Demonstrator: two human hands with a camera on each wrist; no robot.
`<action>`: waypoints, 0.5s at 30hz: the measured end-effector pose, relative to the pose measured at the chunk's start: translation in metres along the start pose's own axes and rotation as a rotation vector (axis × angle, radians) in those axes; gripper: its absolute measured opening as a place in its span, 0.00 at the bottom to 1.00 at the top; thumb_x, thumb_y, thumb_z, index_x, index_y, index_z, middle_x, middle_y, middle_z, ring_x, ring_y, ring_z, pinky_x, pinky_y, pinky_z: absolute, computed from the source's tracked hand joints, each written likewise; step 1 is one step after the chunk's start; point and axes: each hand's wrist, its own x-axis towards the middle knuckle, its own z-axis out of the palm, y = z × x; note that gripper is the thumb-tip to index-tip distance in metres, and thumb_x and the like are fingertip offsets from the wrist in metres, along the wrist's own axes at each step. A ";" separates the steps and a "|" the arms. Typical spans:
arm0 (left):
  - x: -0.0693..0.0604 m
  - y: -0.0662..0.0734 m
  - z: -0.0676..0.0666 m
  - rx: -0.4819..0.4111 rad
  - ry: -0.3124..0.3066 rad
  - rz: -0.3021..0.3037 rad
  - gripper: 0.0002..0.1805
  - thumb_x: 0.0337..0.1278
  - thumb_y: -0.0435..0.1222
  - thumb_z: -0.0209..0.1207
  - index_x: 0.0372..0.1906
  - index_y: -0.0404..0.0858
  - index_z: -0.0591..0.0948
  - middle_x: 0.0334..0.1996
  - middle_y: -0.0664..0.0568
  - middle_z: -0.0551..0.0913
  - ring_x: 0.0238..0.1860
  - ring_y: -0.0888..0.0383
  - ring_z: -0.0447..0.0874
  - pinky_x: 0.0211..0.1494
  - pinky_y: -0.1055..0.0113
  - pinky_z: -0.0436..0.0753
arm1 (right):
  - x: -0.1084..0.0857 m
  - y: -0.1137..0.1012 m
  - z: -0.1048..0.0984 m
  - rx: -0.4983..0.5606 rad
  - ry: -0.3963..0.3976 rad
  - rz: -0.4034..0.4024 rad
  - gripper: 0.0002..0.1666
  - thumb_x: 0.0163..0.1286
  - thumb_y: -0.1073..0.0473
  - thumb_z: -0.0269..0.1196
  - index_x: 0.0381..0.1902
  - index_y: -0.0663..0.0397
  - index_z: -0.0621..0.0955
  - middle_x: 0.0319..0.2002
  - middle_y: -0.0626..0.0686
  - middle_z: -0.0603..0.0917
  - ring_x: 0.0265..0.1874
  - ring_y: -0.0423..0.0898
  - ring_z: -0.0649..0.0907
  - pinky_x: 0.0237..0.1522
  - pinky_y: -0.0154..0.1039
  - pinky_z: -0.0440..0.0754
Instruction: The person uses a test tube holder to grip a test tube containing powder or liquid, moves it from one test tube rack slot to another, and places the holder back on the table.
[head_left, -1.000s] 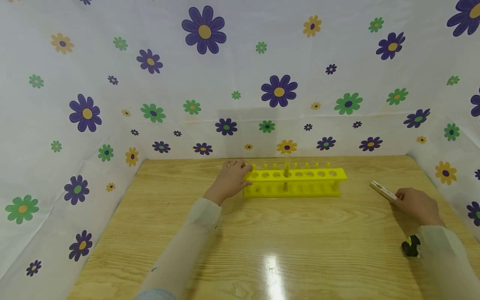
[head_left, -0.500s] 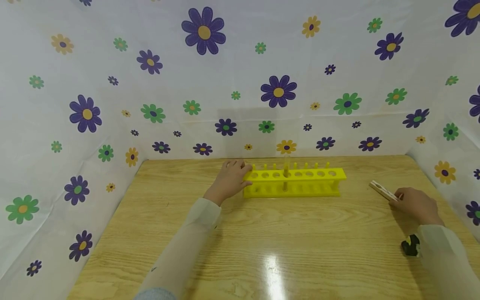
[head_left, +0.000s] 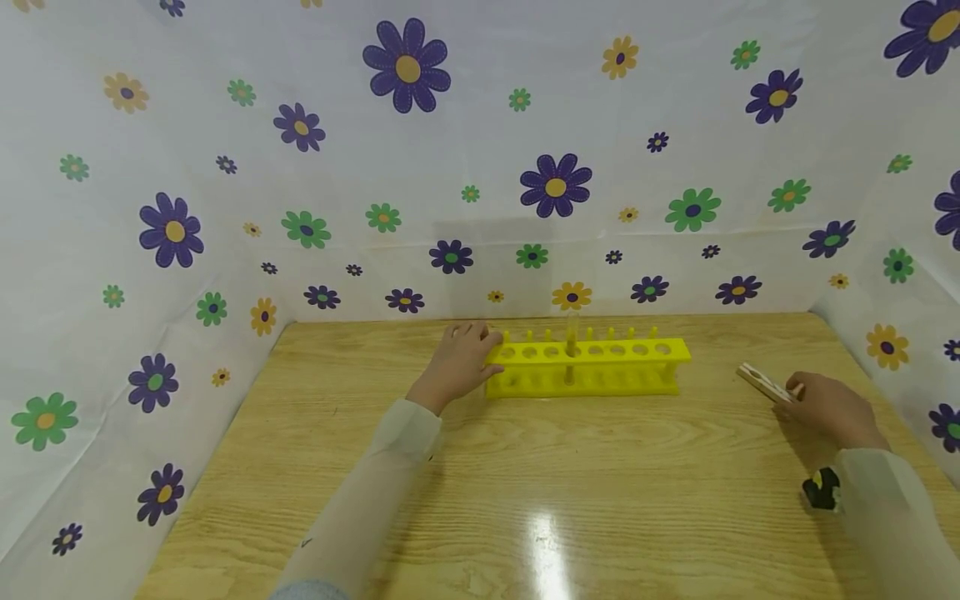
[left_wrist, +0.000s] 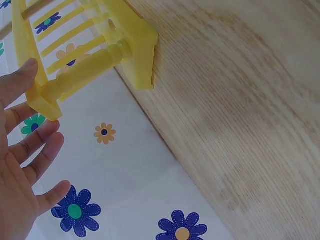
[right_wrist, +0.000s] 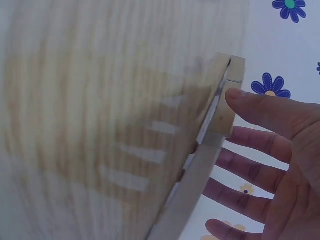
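A yellow test tube rack stands upright near the back of the table, a row of round holes along its top. One clear test tube is upright in a hole near the middle. My left hand holds the rack's left end; in the left wrist view the thumb lies on one side of the top bar and fingers on the other. Off to the right, my right hand pinches a wooden test tube holder. The right wrist view has the thumb against the holder's wood and fingers behind it.
The wood-grain table runs back to a white flowered cloth that hangs behind and at both sides. A small black and yellow object is at the right wrist, by the sleeve.
The head view has tilted slightly upward, so the scene sits a few pixels lower. Both hands keep their hold, and the rack and test tube stay where they were.
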 end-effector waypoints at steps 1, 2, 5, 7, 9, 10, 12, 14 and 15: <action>0.000 0.000 0.000 0.000 0.000 -0.002 0.23 0.57 0.51 0.59 0.55 0.47 0.73 0.44 0.50 0.74 0.51 0.49 0.74 0.65 0.49 0.68 | 0.000 -0.001 -0.001 -0.005 0.002 0.001 0.29 0.60 0.50 0.63 0.47 0.71 0.74 0.38 0.70 0.81 0.29 0.56 0.82 0.26 0.49 0.78; 0.000 0.000 0.000 -0.001 -0.001 -0.004 0.23 0.57 0.51 0.59 0.55 0.47 0.73 0.44 0.50 0.74 0.51 0.49 0.74 0.65 0.49 0.68 | -0.001 -0.003 -0.003 -0.009 0.005 0.004 0.30 0.60 0.50 0.63 0.48 0.72 0.73 0.41 0.72 0.80 0.31 0.60 0.82 0.27 0.51 0.78; 0.001 -0.001 0.001 -0.005 -0.004 -0.010 0.23 0.57 0.51 0.59 0.55 0.46 0.73 0.44 0.50 0.74 0.51 0.49 0.74 0.65 0.48 0.68 | -0.002 -0.009 -0.007 -0.012 0.018 0.014 0.33 0.61 0.49 0.62 0.52 0.72 0.71 0.47 0.76 0.76 0.39 0.67 0.80 0.33 0.56 0.78; 0.001 -0.001 0.002 -0.006 -0.007 -0.016 0.24 0.57 0.51 0.59 0.55 0.46 0.73 0.45 0.50 0.74 0.52 0.49 0.73 0.65 0.48 0.67 | -0.003 -0.014 -0.010 -0.016 0.033 0.012 0.34 0.62 0.48 0.61 0.54 0.72 0.69 0.50 0.77 0.74 0.43 0.70 0.78 0.36 0.60 0.77; 0.000 -0.001 0.002 -0.004 -0.006 -0.019 0.24 0.57 0.52 0.59 0.55 0.46 0.73 0.46 0.50 0.74 0.53 0.49 0.73 0.65 0.48 0.67 | -0.003 -0.018 -0.012 -0.017 0.049 0.006 0.35 0.62 0.48 0.61 0.55 0.72 0.68 0.52 0.78 0.73 0.45 0.71 0.76 0.39 0.62 0.76; 0.000 -0.001 0.002 -0.001 -0.005 -0.019 0.24 0.57 0.52 0.60 0.56 0.46 0.73 0.46 0.50 0.74 0.53 0.49 0.73 0.65 0.48 0.67 | -0.003 -0.021 -0.014 -0.023 0.062 -0.002 0.35 0.62 0.48 0.60 0.56 0.72 0.68 0.52 0.78 0.73 0.46 0.72 0.76 0.40 0.62 0.76; 0.000 -0.002 0.002 0.010 0.001 -0.017 0.24 0.57 0.52 0.59 0.56 0.47 0.73 0.46 0.50 0.75 0.52 0.49 0.74 0.65 0.49 0.68 | -0.004 -0.025 -0.016 -0.029 0.082 -0.020 0.36 0.63 0.48 0.60 0.56 0.73 0.68 0.53 0.77 0.72 0.46 0.72 0.76 0.40 0.62 0.76; -0.001 -0.001 0.002 0.016 0.006 -0.014 0.25 0.57 0.52 0.60 0.57 0.47 0.73 0.46 0.50 0.75 0.52 0.50 0.74 0.65 0.49 0.68 | -0.004 -0.029 -0.018 -0.033 0.100 -0.036 0.37 0.63 0.47 0.60 0.57 0.72 0.68 0.53 0.77 0.72 0.46 0.72 0.76 0.39 0.62 0.76; -0.001 -0.001 0.002 0.017 0.007 -0.013 0.25 0.57 0.52 0.60 0.57 0.48 0.73 0.46 0.50 0.74 0.51 0.50 0.73 0.64 0.49 0.68 | -0.004 -0.032 -0.019 -0.036 0.113 -0.046 0.37 0.63 0.47 0.60 0.58 0.72 0.68 0.53 0.77 0.73 0.46 0.72 0.76 0.38 0.61 0.76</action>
